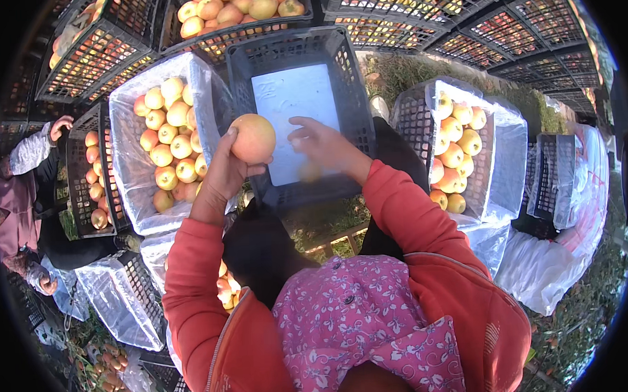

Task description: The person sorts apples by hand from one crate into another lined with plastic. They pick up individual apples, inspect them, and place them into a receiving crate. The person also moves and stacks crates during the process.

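Note:
A large yellow-red apple (253,139) rests in my left hand (226,168), the thumb against its side and the fingers beneath. My right hand (320,144) hovers over a dark plastic crate (277,196), its fingers apart and slightly blurred. Just below that hand is a blurred yellowish fruit (309,171); I cannot tell whether it lies in the crate or is in the air. A pale flat sheet (295,101) with faint marks covers the crate's bottom. To the left, many apples (179,115) fill part of a crate lined with clear plastic film (127,125).
Another film-lined crate (507,153) holds apples (455,155) on the right. Stacked crates (474,29) of apples stand behind, beside a heaped crate (235,30). A person (21,206) is at the far left. White plastic film (539,271) lies at the right.

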Demonstrator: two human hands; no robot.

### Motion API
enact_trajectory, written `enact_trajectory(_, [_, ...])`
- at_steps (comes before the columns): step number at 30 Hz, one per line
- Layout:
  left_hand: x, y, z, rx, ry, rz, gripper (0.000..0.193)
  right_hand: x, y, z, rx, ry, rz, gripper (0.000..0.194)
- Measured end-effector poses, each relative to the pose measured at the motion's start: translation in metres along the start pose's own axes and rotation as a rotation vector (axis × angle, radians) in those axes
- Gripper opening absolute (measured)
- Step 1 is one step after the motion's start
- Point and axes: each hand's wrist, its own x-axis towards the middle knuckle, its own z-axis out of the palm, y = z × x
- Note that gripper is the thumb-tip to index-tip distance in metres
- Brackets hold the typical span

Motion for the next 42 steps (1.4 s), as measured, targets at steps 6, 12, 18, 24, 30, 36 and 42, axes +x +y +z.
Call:
enact_trajectory(6, [-0.014, 0.006, 0.057, 0.361, 0.118, 0.012, 0.060, -0.029, -0.015, 0.006, 0.307, -0.085, -0.062, 0.082])
enact_trajectory(12, [0.000, -0.029, 0.153, 0.736, -0.174, 0.271, 0.077, -0.101, -0.030, -0.042, 0.409, 0.203, -0.137, 0.076])
enact_trajectory(18, [0.010, -0.063, 0.221, 0.830, -0.444, 0.231, 0.062, -0.214, -0.002, -0.122, 1.026, 0.250, -0.382, 0.064])
enact_trajectory(24, [0.029, -0.085, 0.197, 0.916, -0.144, 0.062, 0.049, -0.330, 0.085, -0.199, 0.900, 0.839, -0.248, 0.064])
enact_trajectory(30, [0.036, -0.103, 0.128, 0.897, 0.075, -0.108, 0.046, -0.405, 0.157, -0.256, 0.745, 1.239, -0.119, 0.060])
enact_trajectory(36, [0.056, -0.122, 0.082, 0.858, 0.213, -0.213, 0.040, -0.421, 0.176, -0.363, 0.685, 1.452, -0.169, 0.069])
enact_trajectory(42, [0.083, -0.139, 0.043, 0.934, 0.276, -0.171, 0.039, -0.375, 0.223, -0.491, 0.600, 1.491, 0.145, 0.073])
